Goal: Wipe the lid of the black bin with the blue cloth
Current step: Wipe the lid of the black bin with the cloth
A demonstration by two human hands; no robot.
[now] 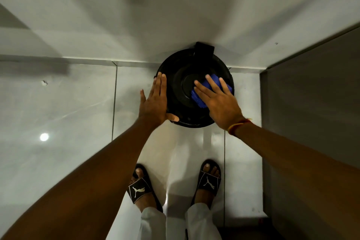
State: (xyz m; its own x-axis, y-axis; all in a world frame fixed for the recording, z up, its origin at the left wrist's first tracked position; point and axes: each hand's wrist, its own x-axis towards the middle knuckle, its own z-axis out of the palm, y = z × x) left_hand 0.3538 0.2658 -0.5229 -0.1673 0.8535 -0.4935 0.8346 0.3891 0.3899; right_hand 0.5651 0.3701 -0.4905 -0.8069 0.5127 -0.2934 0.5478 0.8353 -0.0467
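Note:
A round black bin stands on the floor against the wall, seen from straight above, so only its lid (180, 76) shows. My right hand (218, 101) lies flat on the right half of the lid with fingers spread, pressing a crumpled blue cloth (200, 97) onto it. My left hand (155, 101) rests flat against the lid's left rim, fingers together and pointing away from me, thumb hooked along the front edge. It holds nothing. A black hinge block (204, 48) sits at the lid's far edge by the wall.
Glossy pale floor tiles (68, 113) surround the bin. A white wall (136, 15) rises behind it. A dark grey panel (311, 113) stands close on the right. My feet in black slides (139, 189) stand just in front of the bin.

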